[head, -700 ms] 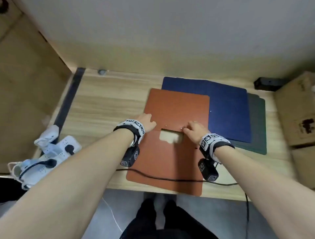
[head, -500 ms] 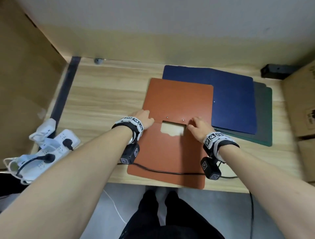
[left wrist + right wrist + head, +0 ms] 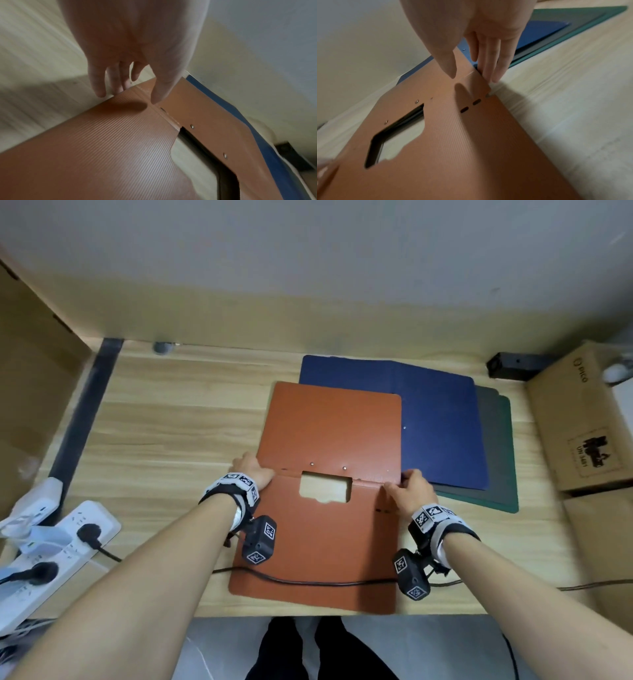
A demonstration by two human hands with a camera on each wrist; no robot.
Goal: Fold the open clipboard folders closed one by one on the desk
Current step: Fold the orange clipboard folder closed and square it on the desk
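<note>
an open rust-orange ribbed plastic clipboard folder (image 3: 329, 484) lies flat, outer face up, on the pale wood-grain tabletop (image 3: 171, 440), its near panel reaching the front edge and its far panel overlapping a dark blue open folder (image 3: 442, 422), which in turn lies over a dark green folder (image 3: 496, 460) to the right. the left hand (image 3: 253, 470) sits at the left end of the hinge line, thumb resting on the orange surface and fingers reaching down past the edge toward the tabletop, loosely straight; whether they are already under the panel i cannot tell. the right hand (image 3: 409, 487) is at the right end of the same crease, thumb over the top and straight fingers against the side edge, where the wrist view shows the corner lifted slightly, a light pinch at most. a rectangular cutout (image 3: 325, 486) at the spine and two small rivets (image 3: 328, 466) mark where the clip sits underneath. the material looks thin, light and springy rather than rigid, likely to flex along the scored crease and slide easily on the smooth wood, so the sensible hold is at both ends of one panel's side edges, lifting evenly while the other panel stays down. a black cable (image 3: 308, 580) crosses the near panel and could snag. a white power strip (image 3: 58, 546) lies far left, a cardboard box (image 3: 582, 422) far right.
</note>
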